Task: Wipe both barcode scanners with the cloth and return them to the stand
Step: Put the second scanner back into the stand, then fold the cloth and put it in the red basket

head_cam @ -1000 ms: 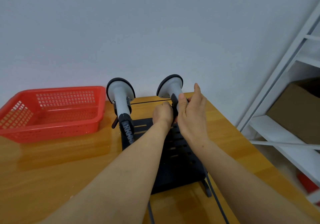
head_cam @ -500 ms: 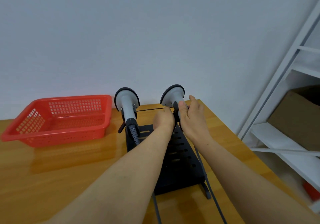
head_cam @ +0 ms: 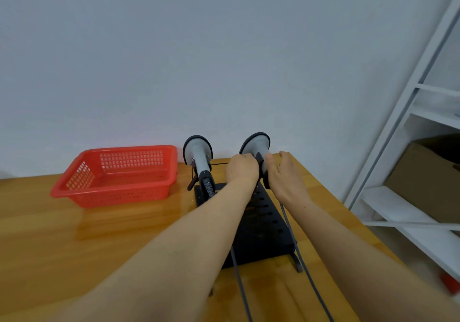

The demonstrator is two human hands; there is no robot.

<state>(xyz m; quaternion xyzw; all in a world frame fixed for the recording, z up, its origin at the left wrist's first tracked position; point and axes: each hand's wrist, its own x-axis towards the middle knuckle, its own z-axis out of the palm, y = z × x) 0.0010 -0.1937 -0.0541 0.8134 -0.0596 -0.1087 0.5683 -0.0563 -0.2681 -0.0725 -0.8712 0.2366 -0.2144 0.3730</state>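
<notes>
**Hand and Scanner Status at the Stand**

The left hand (head_cam: 242,170) is closed into a fist, fingers curled round the handle of the held scanner (head_cam: 256,145) from its left side. The right hand (head_cam: 286,180) is only slightly curled: its thumb lies against the right side of the same handle, and its fingers point forward just beside the scanner, not wrapped round it. The grey, dark-rimmed head of the held scanner stands up just beyond both hands, at the far end of the stand (head_cam: 263,222).

Count of scanners: two. The free scanner (head_cam: 199,157) sits upright just left of the left hand, also at the far end of the stand, untouched.

Count of stands: one, black and slotted, lying under both wrists on the wooden worktop (head_cam: 74,234).

Count of cables: two, dark; one cable (head_cam: 239,284) passes below the left forearm, the other cable (head_cam: 308,279) beside the right forearm.

Count of baskets: one red basket (head_cam: 119,175), well left of the left hand.

A white shelf rack (head_cam: 410,122) with one cardboard box (head_cam: 428,180) stands right of the right hand.
</notes>
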